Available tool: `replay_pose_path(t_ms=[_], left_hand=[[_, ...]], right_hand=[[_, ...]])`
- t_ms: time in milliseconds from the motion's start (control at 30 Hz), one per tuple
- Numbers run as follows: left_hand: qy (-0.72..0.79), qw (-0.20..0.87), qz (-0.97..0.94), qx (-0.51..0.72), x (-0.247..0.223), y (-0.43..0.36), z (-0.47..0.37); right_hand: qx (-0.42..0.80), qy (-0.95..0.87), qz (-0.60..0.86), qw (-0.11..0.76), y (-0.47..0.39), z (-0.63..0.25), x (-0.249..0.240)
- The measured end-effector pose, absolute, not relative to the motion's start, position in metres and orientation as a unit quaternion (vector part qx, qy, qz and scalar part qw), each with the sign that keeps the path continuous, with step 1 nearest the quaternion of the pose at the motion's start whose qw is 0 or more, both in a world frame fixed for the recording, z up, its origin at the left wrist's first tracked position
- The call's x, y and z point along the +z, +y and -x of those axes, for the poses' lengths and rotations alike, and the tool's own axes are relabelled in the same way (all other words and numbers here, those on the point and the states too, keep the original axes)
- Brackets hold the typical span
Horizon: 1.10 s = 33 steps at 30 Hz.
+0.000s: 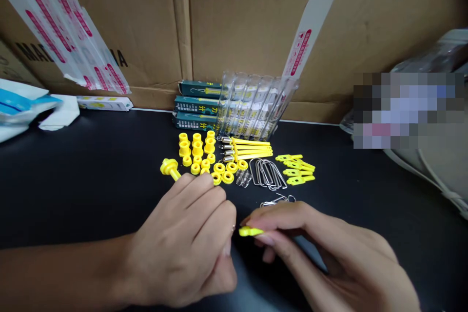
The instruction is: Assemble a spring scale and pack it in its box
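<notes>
My left hand (186, 243) is closed in a fist at the centre, its back to the camera. A tiny bit of metal wire shows at its thumb side; the rest of what it holds is hidden. Just to the right, my right hand (321, 248) pinches a small yellow plastic piece (250, 231) between thumb and fingers, its rounded end towards the left fist. Beyond the fist lie a yellow stemmed part (169, 167), yellow collars (197, 148) and rings (227, 177). Small springs (243, 178), bent wire loops (268, 174) and flat yellow tabs (299, 172) are farther right.
Clear tubes (256, 105) stand beside stacked green boxes (195, 105) at the back. Yellow rods with metal ends (252, 149) lie before them. A cardboard box (234, 24) rises behind. White packaging (22, 107) is at left, a bag (435, 165) at right on the black table (91, 170).
</notes>
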<state>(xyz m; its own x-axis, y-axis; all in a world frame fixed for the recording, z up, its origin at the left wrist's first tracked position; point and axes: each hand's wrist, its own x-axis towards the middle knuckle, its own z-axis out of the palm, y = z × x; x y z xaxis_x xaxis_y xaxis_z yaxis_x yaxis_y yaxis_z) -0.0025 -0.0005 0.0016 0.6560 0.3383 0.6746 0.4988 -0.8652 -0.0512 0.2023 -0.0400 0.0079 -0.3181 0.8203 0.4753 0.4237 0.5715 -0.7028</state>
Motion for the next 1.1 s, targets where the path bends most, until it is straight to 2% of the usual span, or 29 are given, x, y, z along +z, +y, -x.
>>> replay_pose_path(t_ms=[267,433,767,1000,1100], left_hand=[[-0.198,0.108,0.912,-0.342,0.001,0.0,-0.001],[-0.19,0.115,0.914,-0.34,0.003,0.0,-0.002],[-0.17,0.145,0.912,-0.345,0.003,-0.001,-0.003],[-0.164,0.116,0.922,-0.331,0.004,0.001,-0.003],[-0.175,0.107,0.922,-0.33,0.004,0.001,-0.003]], right_hand=[[0.154,-0.795,0.357,0.466,-0.028,-0.202,0.008],[0.149,-0.797,0.34,0.477,-0.025,-0.203,0.004],[0.127,-0.821,0.298,0.47,-0.023,-0.206,0.008],[0.123,-0.851,0.268,0.435,-0.024,-0.206,0.013],[0.113,-0.838,0.289,0.45,-0.022,-0.212,0.014]])
